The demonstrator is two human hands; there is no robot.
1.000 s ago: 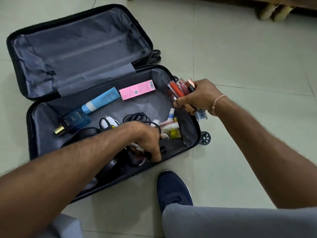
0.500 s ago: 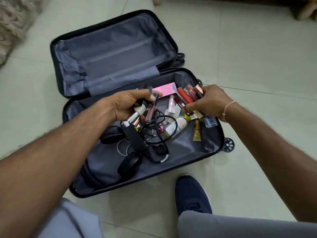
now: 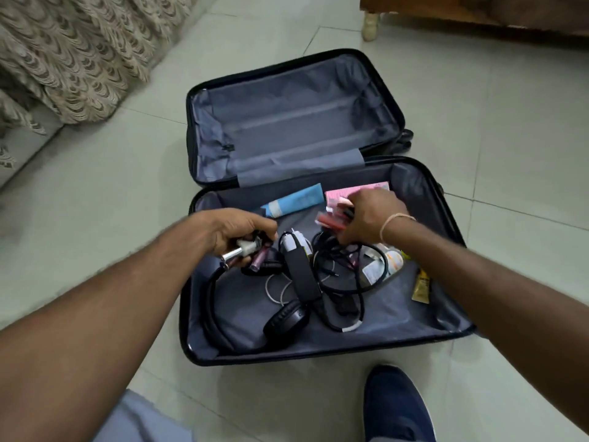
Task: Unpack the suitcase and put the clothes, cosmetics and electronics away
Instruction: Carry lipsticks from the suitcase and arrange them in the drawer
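Gathering cosmetics from the suitcase (image 3: pixel 424 186), both hands full.
Right hand (image 3: pixel 371 215) clutches lip tubes (image 3: pixel 331 218), seemingly nearest the pink box (image 3: pixel 338 194); left hand (image 3: pixel 236 231) grips small bottles (image 3: pixel 245 250).

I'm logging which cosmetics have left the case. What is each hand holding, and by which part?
The left hand grips several small cosmetic tubes by their upper ends. The right hand grips a bundle of lip glosses around one end.

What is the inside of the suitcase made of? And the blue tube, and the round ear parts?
Suitcase lining: probably thin grey woven fabric; it creases and has a slight sheen. Blue tube: likely soft matte plastic. Headphones: the ear pads look like black padded faux leather, though that is uncertain.
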